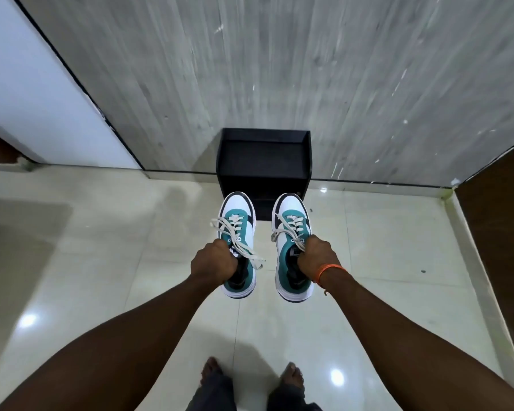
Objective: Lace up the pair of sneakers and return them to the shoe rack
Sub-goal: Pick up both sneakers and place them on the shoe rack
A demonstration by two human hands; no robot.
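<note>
Pair: left sneaker (pixel 236 204) and right sneaker (pixel 291 207), teal and white, laces (pixel 224 226) tied, held side by side in the air above the tiled floor (pixel 116 262).
Long axis: both run straight away from the person, toes leading.
Left hand (pixel 214 264): fingers hooked into the left sneaker's collar, gripping it.
Right hand (pixel 318 258): fingers clamped likewise on the right sneaker.
Shoe rack (pixel 263 134): black, against the grey wall (pixel 279 69), directly ahead, just past the toes.
Likely next: a forward, downward reach, both hands about equally near.

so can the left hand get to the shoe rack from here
Probably yes: the left hand, gripping its sneaker, hangs in front of the black shoe rack, and nothing shows between them.
</note>
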